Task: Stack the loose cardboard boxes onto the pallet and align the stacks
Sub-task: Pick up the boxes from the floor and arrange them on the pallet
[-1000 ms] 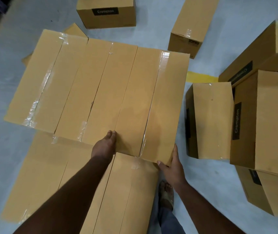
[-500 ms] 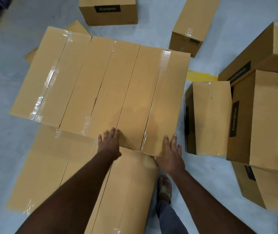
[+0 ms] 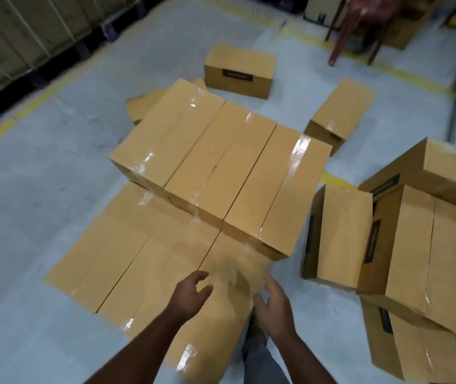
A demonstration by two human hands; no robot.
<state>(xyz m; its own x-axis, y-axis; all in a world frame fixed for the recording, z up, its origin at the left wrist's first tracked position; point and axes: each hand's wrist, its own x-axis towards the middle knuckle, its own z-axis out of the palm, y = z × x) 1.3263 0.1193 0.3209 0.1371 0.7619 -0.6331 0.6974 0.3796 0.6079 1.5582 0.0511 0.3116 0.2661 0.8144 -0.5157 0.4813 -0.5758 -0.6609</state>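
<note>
Cardboard boxes (image 3: 221, 173) sit stacked at twelve o'clock. Left hand (image 3: 190, 296) and right hand (image 3: 274, 304) hover empty, fingers loosely spread; next, probably fetch the three-o'clock loose box (image 3: 337, 234), gripping opposite edges.

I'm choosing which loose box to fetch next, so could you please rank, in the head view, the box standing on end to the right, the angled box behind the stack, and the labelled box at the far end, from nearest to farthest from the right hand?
From the right hand:
1. Box standing on end, just right.
2. Angled box, beyond the stack, right.
3. Labelled box, farthest, centre back.
</note>
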